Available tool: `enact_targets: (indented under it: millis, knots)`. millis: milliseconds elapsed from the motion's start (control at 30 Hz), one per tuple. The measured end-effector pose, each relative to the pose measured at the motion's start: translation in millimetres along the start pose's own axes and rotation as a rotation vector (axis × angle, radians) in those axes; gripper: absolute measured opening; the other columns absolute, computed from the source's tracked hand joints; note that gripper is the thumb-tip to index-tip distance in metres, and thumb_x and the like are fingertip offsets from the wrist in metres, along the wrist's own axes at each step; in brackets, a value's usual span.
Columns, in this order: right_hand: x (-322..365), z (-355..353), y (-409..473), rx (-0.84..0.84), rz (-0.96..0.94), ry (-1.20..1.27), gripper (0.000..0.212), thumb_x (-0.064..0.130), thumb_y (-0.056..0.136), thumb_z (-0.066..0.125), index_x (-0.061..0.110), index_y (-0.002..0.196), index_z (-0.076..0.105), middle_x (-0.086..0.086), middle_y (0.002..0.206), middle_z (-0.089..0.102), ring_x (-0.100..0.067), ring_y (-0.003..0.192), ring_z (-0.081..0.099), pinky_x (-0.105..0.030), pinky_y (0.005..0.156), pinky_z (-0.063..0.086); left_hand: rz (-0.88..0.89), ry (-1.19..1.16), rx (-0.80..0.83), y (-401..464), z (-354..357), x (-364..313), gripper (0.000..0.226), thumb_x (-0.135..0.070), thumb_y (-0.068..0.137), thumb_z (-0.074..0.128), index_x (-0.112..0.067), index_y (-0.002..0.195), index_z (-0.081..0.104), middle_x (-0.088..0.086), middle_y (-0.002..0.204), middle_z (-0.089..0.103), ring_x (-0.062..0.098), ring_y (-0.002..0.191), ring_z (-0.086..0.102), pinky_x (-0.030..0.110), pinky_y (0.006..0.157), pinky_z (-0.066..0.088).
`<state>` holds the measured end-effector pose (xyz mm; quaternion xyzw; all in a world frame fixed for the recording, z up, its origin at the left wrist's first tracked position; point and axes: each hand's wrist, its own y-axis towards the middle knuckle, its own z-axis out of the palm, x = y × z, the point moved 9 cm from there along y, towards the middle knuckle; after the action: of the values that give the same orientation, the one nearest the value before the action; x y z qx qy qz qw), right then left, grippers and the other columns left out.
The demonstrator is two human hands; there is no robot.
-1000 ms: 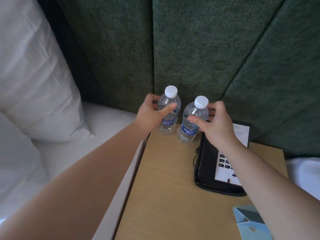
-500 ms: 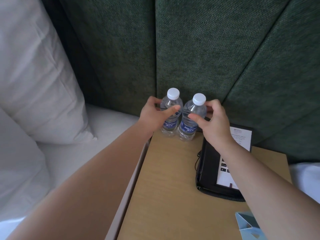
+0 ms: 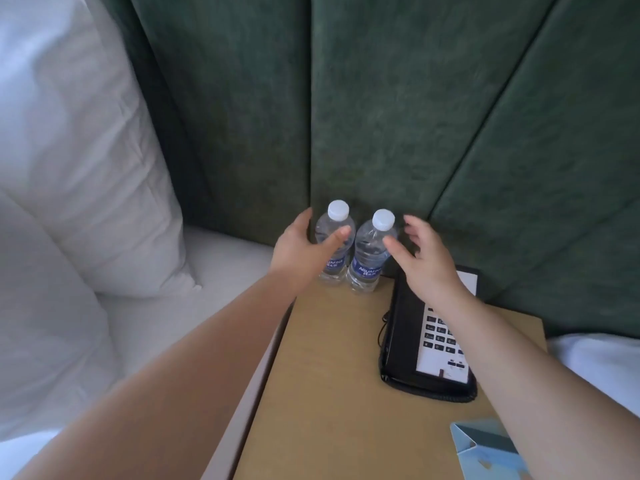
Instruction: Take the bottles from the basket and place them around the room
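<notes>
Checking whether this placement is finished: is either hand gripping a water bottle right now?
No: both water bottles stand on the nightstand, with the left hand and right hand open.

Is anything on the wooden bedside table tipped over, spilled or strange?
Nothing stands out. The two clear plastic water bottles with white caps stand upright side by side at the back of the tan wooden table, caps on, with no spill visible. The black telephone lies flat beside them.

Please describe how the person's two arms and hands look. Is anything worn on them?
Both forearms are bare up to the picture's edge, with no sleeves in view. The left hand and the right hand wear no gloves, and no watch, bracelet or ring is visible. The fingers look short and plain.
</notes>
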<state>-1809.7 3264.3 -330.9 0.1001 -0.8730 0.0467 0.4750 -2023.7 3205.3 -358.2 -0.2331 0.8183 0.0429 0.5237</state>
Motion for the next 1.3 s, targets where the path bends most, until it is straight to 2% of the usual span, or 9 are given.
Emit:
enact_targets:
  millis: [67, 167, 267, 367, 533, 633, 900, 1067, 1300]
  knots:
    - [16, -17, -12, -0.018, -0.047, -0.076, 0.055, 0.04, 0.09, 0.056, 0.019, 0.139, 0.042, -0.002, 0.142, 0.044, -0.015, 0.13, 0.043, -0.022, 0.098, 0.029, 0.083, 0.136, -0.057, -21, -15, -20, 0.088, -0.069, 0.078, 0.058, -0.025, 0.15, 0.032, -0.003, 0.153, 0.041, 0.017, 0.14, 0.036, 0.03, 0.109, 0.028]
    - [47, -46, -37, -0.019, -0.112, -0.229, 0.048, 0.035, 0.095, 0.051, 0.016, 0.139, 0.044, -0.002, 0.143, 0.043, -0.018, 0.131, 0.041, -0.025, 0.1, 0.031, 0.223, 0.322, -0.133, -53, -39, -63, 0.076, -0.063, 0.088, 0.049, -0.021, 0.149, 0.035, 0.001, 0.151, 0.044, 0.018, 0.141, 0.035, 0.047, 0.119, 0.02]
    - [86, -78, -65, -0.038, -0.174, -0.349, 0.044, 0.027, 0.096, 0.05, 0.011, 0.137, 0.045, -0.004, 0.144, 0.044, -0.021, 0.133, 0.038, -0.03, 0.106, 0.031, 0.29, 0.422, -0.155, -86, -58, -108, 0.07, -0.059, 0.092, 0.045, -0.018, 0.148, 0.036, 0.003, 0.151, 0.044, 0.019, 0.143, 0.032, 0.047, 0.12, 0.012]
    - [114, -111, -99, -0.07, -0.146, -0.415, 0.044, 0.025, 0.097, 0.047, 0.012, 0.139, 0.044, -0.002, 0.147, 0.04, -0.02, 0.136, 0.033, -0.031, 0.109, 0.026, 0.35, 0.498, -0.131, -125, -67, -143, 0.067, -0.057, 0.094, 0.043, -0.019, 0.149, 0.036, 0.001, 0.153, 0.041, 0.018, 0.144, 0.029, 0.046, 0.12, 0.01]
    - [133, -152, -166, -0.121, -0.073, -0.43, 0.04, 0.018, 0.099, 0.044, 0.007, 0.137, 0.047, -0.009, 0.146, 0.042, -0.024, 0.135, 0.034, -0.026, 0.109, 0.021, 0.394, 0.566, 0.0, -199, -60, -165, 0.069, -0.061, 0.093, 0.04, -0.025, 0.151, 0.03, -0.003, 0.156, 0.035, 0.016, 0.146, 0.023, 0.045, 0.12, 0.007]
    - [131, -167, -212, -0.153, -0.017, -0.425, 0.039, 0.021, 0.099, 0.043, 0.007, 0.135, 0.049, -0.008, 0.143, 0.045, -0.022, 0.132, 0.038, -0.029, 0.107, 0.026, 0.405, 0.596, 0.059, -236, -47, -165, 0.072, -0.064, 0.092, 0.035, -0.024, 0.152, 0.029, -0.004, 0.156, 0.034, 0.016, 0.147, 0.021, 0.045, 0.12, 0.007]
    - [116, -198, -317, -0.35, 0.109, -0.37, 0.031, 0.023, 0.097, 0.046, 0.009, 0.122, 0.056, -0.005, 0.124, 0.057, -0.022, 0.115, 0.049, -0.02, 0.088, 0.032, 0.449, 0.54, 0.177, -308, -5, -164, 0.071, -0.062, 0.093, 0.033, -0.023, 0.152, 0.026, -0.002, 0.158, 0.032, 0.017, 0.148, 0.017, 0.045, 0.121, 0.007]
    - [86, -216, -378, -0.436, 0.263, -0.346, 0.035, 0.026, 0.098, 0.046, 0.008, 0.127, 0.053, -0.007, 0.133, 0.052, -0.024, 0.123, 0.045, -0.035, 0.098, 0.04, 0.526, 0.552, 0.311, -348, 34, -168, 0.07, -0.06, 0.094, 0.035, -0.023, 0.153, 0.025, -0.003, 0.159, 0.028, 0.016, 0.149, 0.013, 0.042, 0.121, 0.003]
    - [42, -241, -490, -0.583, 0.473, -0.304, 0.039, 0.033, 0.099, 0.042, 0.018, 0.134, 0.048, 0.0, 0.141, 0.045, -0.017, 0.131, 0.037, -0.024, 0.1, 0.031, 0.679, 0.635, 0.519, -437, 94, -172, 0.067, -0.058, 0.095, 0.032, -0.022, 0.151, 0.026, -0.001, 0.158, 0.029, 0.018, 0.149, 0.015, 0.046, 0.121, 0.005]
